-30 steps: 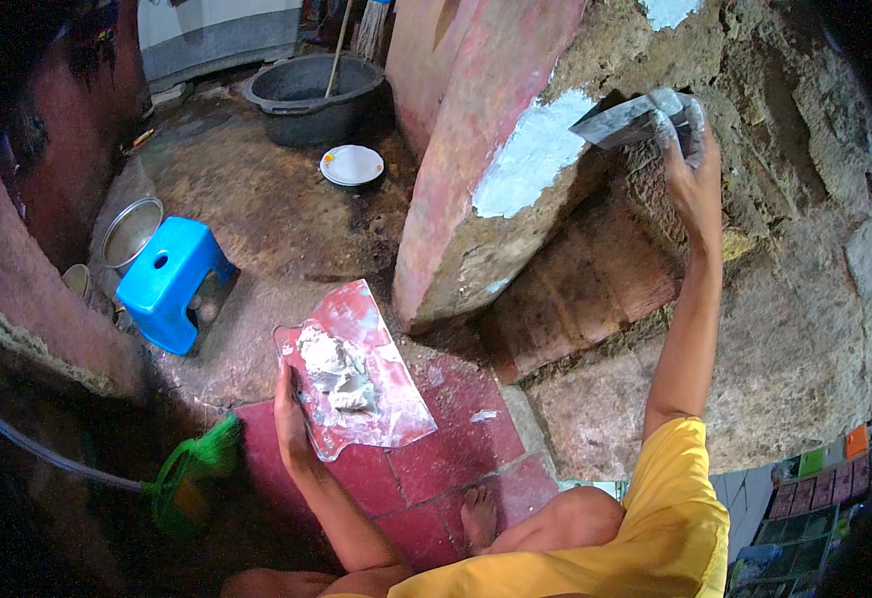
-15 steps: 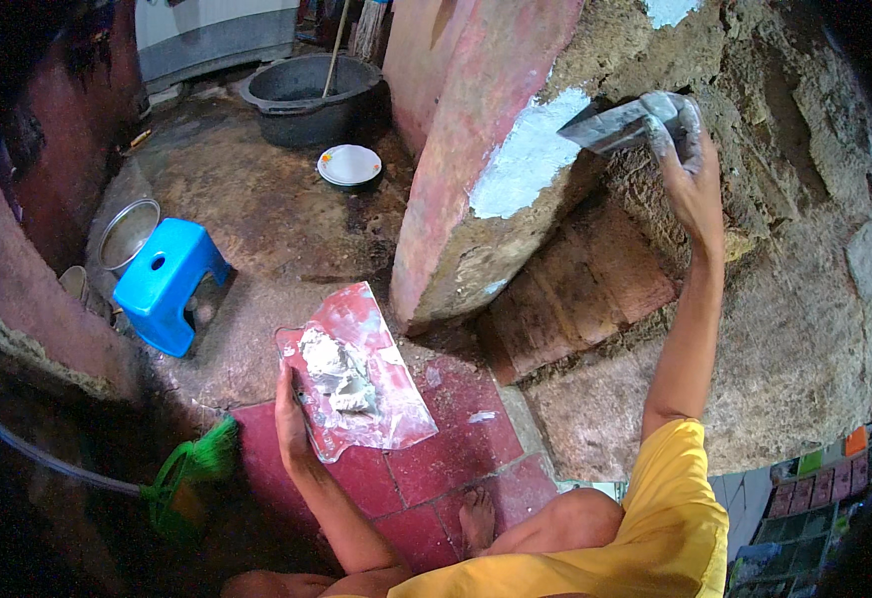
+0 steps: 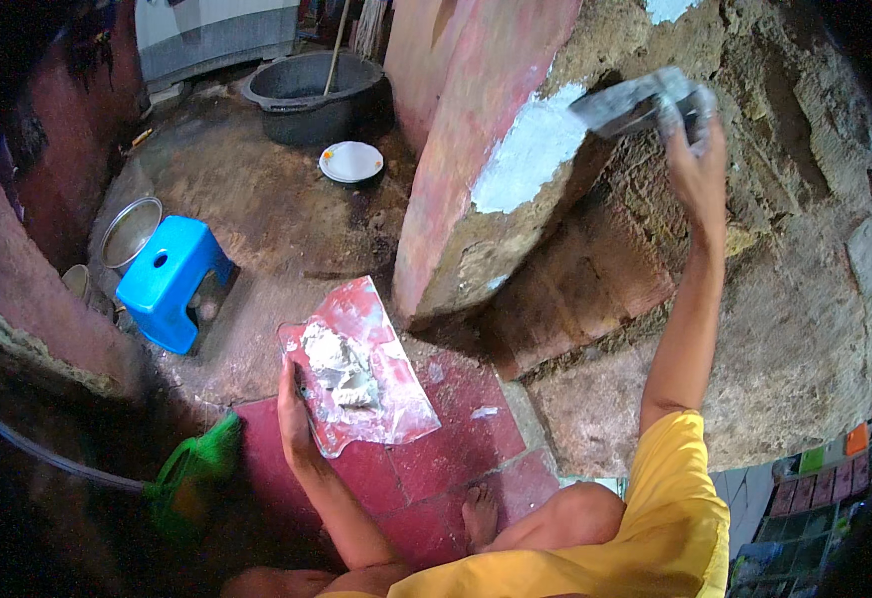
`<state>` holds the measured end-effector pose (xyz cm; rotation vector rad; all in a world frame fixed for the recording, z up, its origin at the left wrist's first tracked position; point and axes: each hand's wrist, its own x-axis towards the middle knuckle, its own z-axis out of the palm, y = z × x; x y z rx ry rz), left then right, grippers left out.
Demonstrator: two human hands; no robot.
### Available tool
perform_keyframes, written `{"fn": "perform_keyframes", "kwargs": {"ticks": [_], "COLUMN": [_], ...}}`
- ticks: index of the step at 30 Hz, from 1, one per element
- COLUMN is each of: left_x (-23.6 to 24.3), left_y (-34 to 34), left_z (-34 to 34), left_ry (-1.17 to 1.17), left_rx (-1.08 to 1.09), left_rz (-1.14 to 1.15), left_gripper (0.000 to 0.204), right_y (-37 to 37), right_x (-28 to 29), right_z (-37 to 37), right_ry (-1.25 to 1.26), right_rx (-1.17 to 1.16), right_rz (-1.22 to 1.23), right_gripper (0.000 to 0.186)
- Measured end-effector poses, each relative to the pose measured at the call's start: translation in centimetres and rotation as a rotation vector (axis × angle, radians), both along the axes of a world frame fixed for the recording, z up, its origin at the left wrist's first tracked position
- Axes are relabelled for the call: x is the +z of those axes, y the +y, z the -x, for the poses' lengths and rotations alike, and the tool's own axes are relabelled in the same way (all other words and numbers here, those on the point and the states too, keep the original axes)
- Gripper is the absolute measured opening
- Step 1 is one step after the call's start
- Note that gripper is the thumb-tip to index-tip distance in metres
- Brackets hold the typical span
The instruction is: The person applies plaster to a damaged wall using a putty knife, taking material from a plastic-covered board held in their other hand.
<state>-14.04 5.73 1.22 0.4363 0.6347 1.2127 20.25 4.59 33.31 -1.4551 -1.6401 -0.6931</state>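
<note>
My left hand (image 3: 294, 409) grips the left edge of a red board (image 3: 396, 384), an irregular flat piece smeared with white. A thick white mound of plaster (image 3: 339, 367) lies on the board. At the upper right, my right hand (image 3: 693, 135) is closed around a putty knife (image 3: 625, 108) with a wide grey blade; hand and tool are slightly blurred. The blade's end meets a smooth white plaster patch (image 3: 532, 149) on the edge of the rough wall (image 3: 476, 244). White smears coat the fingers of my right hand.
A blue plastic stool (image 3: 174, 284) stands at the left beside a round metal lid (image 3: 131, 232). Farther back are a white plate (image 3: 351, 161) and a big dark tub (image 3: 306, 95) with a stick in it. A green net bag (image 3: 196, 458) lies at lower left; brown bricks (image 3: 580, 289) sit below the wall.
My right hand and the putty knife have shifted slightly to the right and tilted. The left hand still holds the board, with barely any movement.
</note>
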Motion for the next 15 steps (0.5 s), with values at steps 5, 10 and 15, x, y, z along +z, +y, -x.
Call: {"fn": "perform_keyframes", "kwargs": {"ticks": [5, 10, 15], "left_x": [-1.4, 0.2, 1.7], "left_y": [0.3, 0.7, 0.8], "left_z": [-0.2, -0.3, -1.0], "left_ry": [-0.082, 0.046, -0.168], "left_rx": [-0.040, -0.036, -0.211], "left_rz": [0.062, 0.075, 0.094], "left_gripper": [0.043, 0.041, 0.038], "right_y": [-2.9, -4.4, -2.6], "right_x": [0.9, -12.4, -20.9], "right_z": [2.8, 7.3, 10.9], "right_ry": [0.265, 0.849, 1.290], "right_rx": [0.098, 0.056, 0.544], "right_rz": [-0.210, 0.421, 0.925], "right_gripper": [0.032, 0.038, 0.023]}}
